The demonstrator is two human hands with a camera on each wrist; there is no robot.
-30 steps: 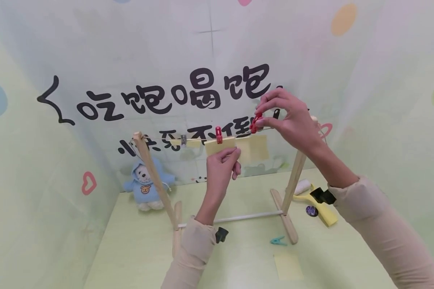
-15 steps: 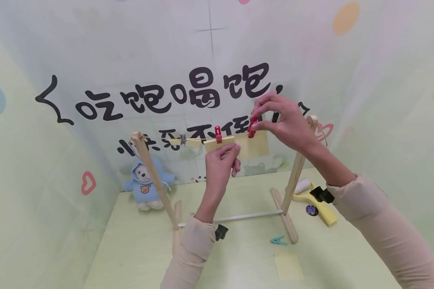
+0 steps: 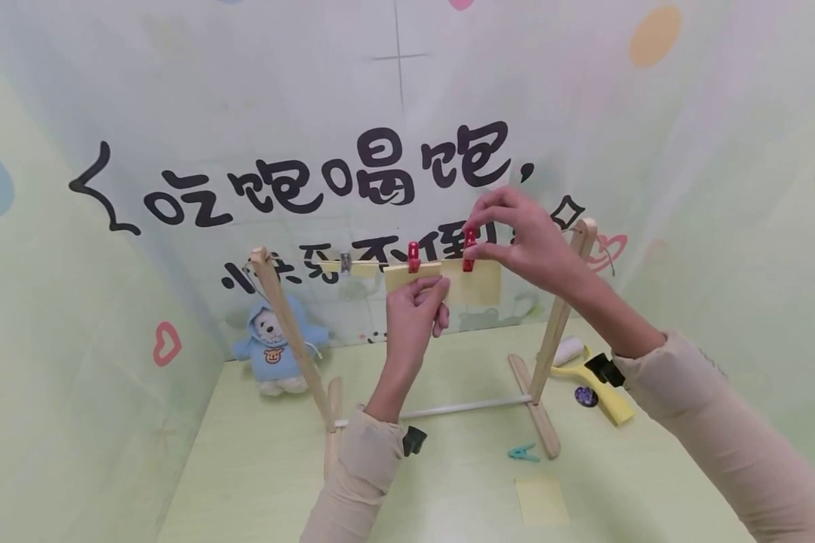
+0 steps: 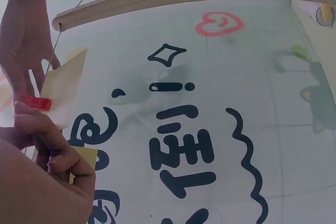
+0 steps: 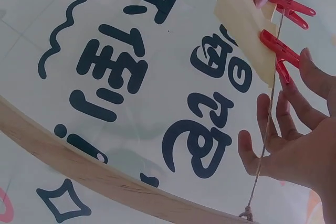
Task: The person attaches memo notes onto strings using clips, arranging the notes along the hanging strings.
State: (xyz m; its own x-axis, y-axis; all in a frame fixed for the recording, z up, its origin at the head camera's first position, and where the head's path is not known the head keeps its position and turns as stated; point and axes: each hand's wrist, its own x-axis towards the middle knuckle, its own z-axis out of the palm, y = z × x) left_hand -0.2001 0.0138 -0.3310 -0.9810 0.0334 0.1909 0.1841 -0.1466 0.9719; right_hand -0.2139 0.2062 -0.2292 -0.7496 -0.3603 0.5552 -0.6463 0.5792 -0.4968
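Note:
My left hand (image 3: 410,317) pinches the lower edge of a yellow paper note (image 3: 401,279) at the string, below a red clothespin (image 3: 413,258). A second yellow note (image 3: 484,285) hangs just right of it. On that note's top edge sits another red clothespin (image 3: 469,253), whose handles my right hand (image 3: 536,245) pinches between thumb and fingers. In the right wrist view this clothespin (image 5: 280,51) straddles the note (image 5: 244,24) at the string (image 5: 266,124). The left wrist view shows the left hand (image 4: 52,182) partly covering the notes.
A wooden frame with upright posts (image 3: 285,324) carries the string. A grey clip (image 3: 345,262) holds a note farther left. On the table are a teal clothespin (image 3: 523,452), a loose yellow note (image 3: 542,501), a yellow tool (image 3: 611,400), and a plush bear (image 3: 276,351).
My right hand has brought its red clothespin down and slightly left, from above the string onto the right note's top edge. My left hand has stayed nearly still.

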